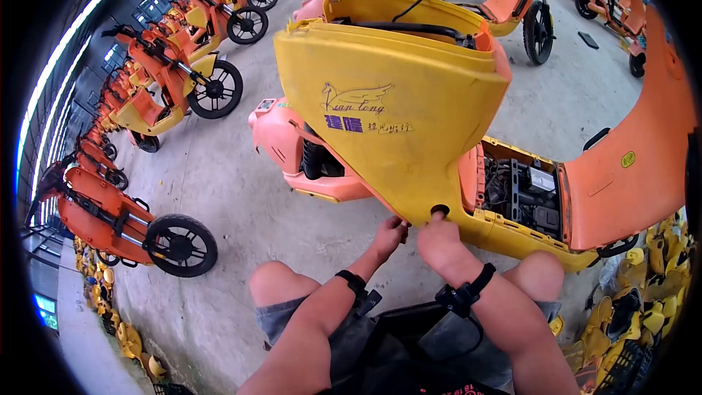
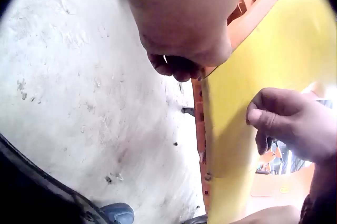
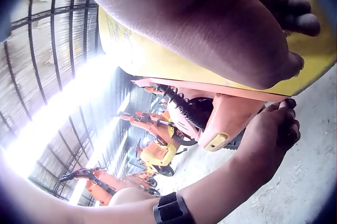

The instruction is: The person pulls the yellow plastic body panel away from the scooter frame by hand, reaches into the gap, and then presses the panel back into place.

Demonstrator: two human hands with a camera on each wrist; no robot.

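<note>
The left hand (image 1: 393, 237) is curled at the lower seam of the yellow panel (image 1: 409, 102), and the right hand (image 1: 439, 240) has bent fingers against its face; whether either grips anything, I cannot tell. The panel is fitted on the scooter, before the person's knees. Uneven pulling at the seam could crack its edge or let fingers slip. The left wrist view reveals the orange strip (image 2: 199, 124) along that edge; only the head view shows the black round hole (image 1: 439, 211).
</note>
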